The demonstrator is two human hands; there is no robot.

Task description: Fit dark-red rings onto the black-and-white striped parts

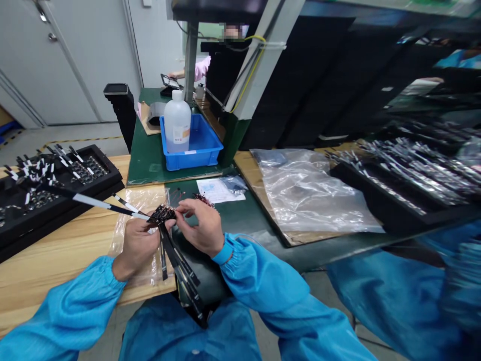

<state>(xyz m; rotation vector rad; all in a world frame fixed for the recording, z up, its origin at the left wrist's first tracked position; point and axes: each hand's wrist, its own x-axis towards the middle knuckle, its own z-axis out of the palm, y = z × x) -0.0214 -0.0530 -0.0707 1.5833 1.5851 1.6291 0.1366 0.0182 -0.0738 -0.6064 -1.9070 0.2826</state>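
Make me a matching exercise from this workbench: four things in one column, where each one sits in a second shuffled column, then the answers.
Things:
1. Bundle of black ribbon cables
2. White plastic bottle
3. Clear plastic bag
4. Black tray

Places:
A. On the wooden bench
B. Held between the left hand and right hand
C. Standing in a blue plastic tray
D. Spread over brown cardboard

Pairs: 1-B, 2-C, 3-D, 4-A
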